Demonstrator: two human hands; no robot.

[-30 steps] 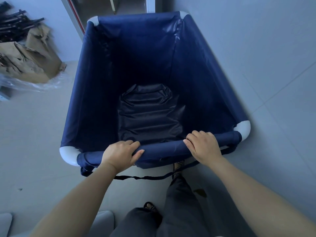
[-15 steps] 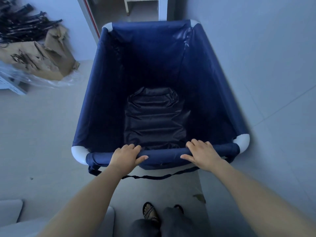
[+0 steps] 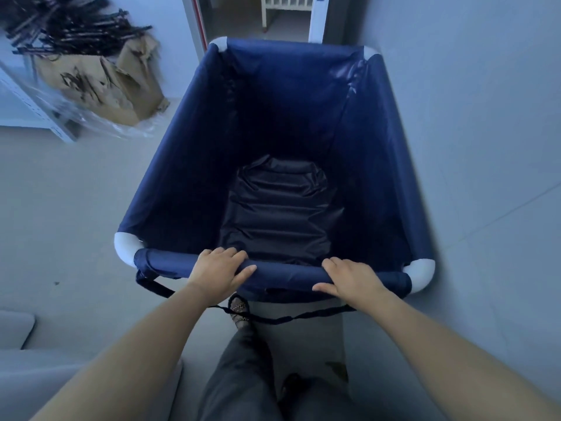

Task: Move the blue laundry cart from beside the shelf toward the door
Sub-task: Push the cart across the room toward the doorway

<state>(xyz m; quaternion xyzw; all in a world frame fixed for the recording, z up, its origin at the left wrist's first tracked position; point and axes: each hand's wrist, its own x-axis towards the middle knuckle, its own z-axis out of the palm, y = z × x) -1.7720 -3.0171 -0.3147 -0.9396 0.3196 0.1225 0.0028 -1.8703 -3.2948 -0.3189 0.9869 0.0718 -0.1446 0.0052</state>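
The blue laundry cart (image 3: pixel 188 153) fills the middle of the view, a deep fabric bin with white corner caps and a dark padded floor inside. My left hand (image 3: pixel 220 270) is wrapped over the near top rail, left of centre. My right hand (image 3: pixel 349 279) grips the same rail toward the right corner. The cart's far end points at the open doorway (image 3: pixel 258 18) at the top. A loose black strap (image 3: pixel 291 317) hangs below the near rail.
A wall (image 3: pixel 470 132) runs close along the cart's right side. At the left stands a metal shelf (image 3: pixel 36 107) with torn cardboard (image 3: pixel 100 83) and dark rods. A white crib (image 3: pixel 287 6) shows beyond the doorway. My legs and one sandalled foot (image 3: pixel 239 308) are below.
The cart has rolled forward toward the doorway, which shows more fully at the top. My hands kept their grip on the rail, and one foot has stepped forward under it.
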